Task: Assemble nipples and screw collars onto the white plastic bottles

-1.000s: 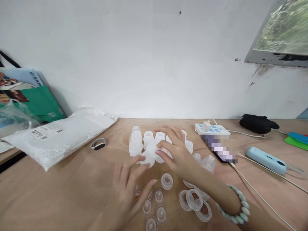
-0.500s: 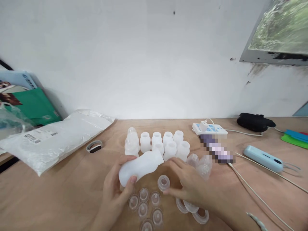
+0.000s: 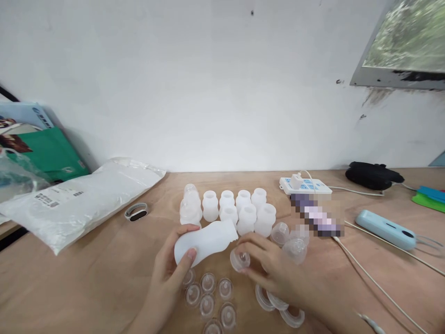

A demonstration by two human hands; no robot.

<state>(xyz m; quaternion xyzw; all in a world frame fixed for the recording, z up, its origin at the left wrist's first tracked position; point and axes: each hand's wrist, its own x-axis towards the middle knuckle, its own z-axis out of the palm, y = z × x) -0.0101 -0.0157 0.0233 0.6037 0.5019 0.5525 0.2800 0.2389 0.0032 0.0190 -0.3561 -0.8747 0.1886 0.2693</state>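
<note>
My left hand (image 3: 170, 264) is wrapped round a white baby bottle (image 3: 206, 243), tilted with its open threaded neck towards the right. Beside that neck, my right hand (image 3: 269, 264) grips a clear bottle nipple (image 3: 239, 260) between thumb and fingers; bottle and nipple look apart. Several clear nipples (image 3: 207, 305) lie on the table below the bottle. Under my right forearm are several translucent rings (image 3: 264, 297), partly hidden. Several white open-necked bottles (image 3: 246, 218) stand upright behind my hands, and clear domed caps (image 3: 295, 250) sit just right of them.
Clear-capped bottles (image 3: 190, 204) stand left of the open ones. On the left lie a grey wristband (image 3: 136, 212) and a white plastic parcel (image 3: 93, 195). To the right are a power strip (image 3: 306, 186), a blurred phone (image 3: 316, 215), a blue device (image 3: 385, 229) and cables.
My right hand has tipped the nipple from facing up to a slant, with the fingers closer around it. The bottle in my left hand has moved slightly right and become more level.
</note>
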